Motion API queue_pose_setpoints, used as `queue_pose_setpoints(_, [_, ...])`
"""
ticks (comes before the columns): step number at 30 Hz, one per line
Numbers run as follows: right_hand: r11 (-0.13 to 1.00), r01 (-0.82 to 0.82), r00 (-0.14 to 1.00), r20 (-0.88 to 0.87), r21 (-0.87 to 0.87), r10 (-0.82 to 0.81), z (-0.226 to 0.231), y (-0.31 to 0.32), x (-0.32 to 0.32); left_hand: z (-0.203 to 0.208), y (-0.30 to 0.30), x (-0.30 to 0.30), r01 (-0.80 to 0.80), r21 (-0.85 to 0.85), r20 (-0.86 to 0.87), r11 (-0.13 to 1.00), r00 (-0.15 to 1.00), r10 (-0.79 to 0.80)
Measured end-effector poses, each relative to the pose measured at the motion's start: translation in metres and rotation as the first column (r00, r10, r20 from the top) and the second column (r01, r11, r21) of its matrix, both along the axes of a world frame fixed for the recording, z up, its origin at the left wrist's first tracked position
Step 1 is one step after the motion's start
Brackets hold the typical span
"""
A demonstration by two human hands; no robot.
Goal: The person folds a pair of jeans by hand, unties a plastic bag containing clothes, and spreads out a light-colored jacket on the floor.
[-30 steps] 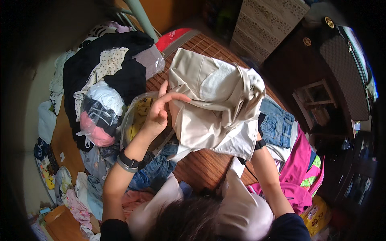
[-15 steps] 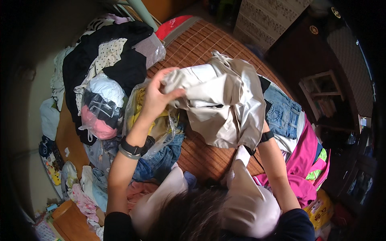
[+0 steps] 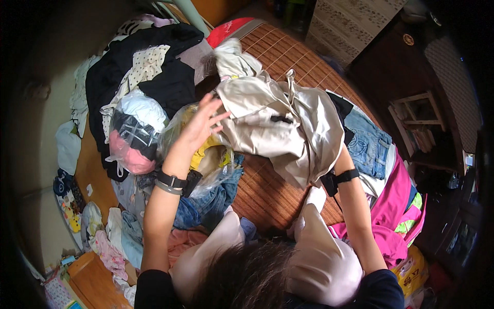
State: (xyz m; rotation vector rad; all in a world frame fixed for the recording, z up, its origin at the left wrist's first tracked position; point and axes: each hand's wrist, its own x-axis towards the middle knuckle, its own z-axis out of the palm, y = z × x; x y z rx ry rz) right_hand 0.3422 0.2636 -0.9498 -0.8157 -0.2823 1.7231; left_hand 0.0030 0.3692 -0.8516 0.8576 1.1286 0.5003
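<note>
Beige garment (image 3: 267, 136), far end: is reaching farther out than earlier, cloth spanning between your hands. Near: brown mat (image 3: 260, 190) is lying bare. Right hand (image 3: 342, 160): mostly hiding behind cloth, grip untellable. Left hand (image 3: 202, 125): is spreading its fingers beside the garment's left edge. Far: mat is stretching open.

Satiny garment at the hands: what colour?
The satiny garment is pale beige, shown in the head view.

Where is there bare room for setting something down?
The brown mat shows bare between the beige garment, blue jeans and light trousers, and beyond the garment, near the red cloth. Crowded: left, black clothing and a stuffed bag; right, denim and pink fabric.
</note>
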Motion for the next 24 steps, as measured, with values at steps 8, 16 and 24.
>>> queue_pose_setpoints(8, [0.901,-0.363,0.81,0.398,-0.237,0.431,-0.014,-0.029,0.046,-0.075,-0.013,-0.009,0.407,0.339,-0.393,0.848,0.881,-0.265])
queue_pose_setpoints(16, [0.999,0.037,0.209,0.978,0.016,-0.024,0.07,0.015,0.065,-0.096,-0.021,0.052,0.229,0.336,-0.218,0.914,0.963,-0.161])
queue_pose_setpoints(24, [0.937,-0.349,0.062,0.998,0.034,-0.013,0.09,0.118,-0.034,-0.03,-0.124,0.086,0.923,0.382,-0.73,-0.043,0.273,-0.626])
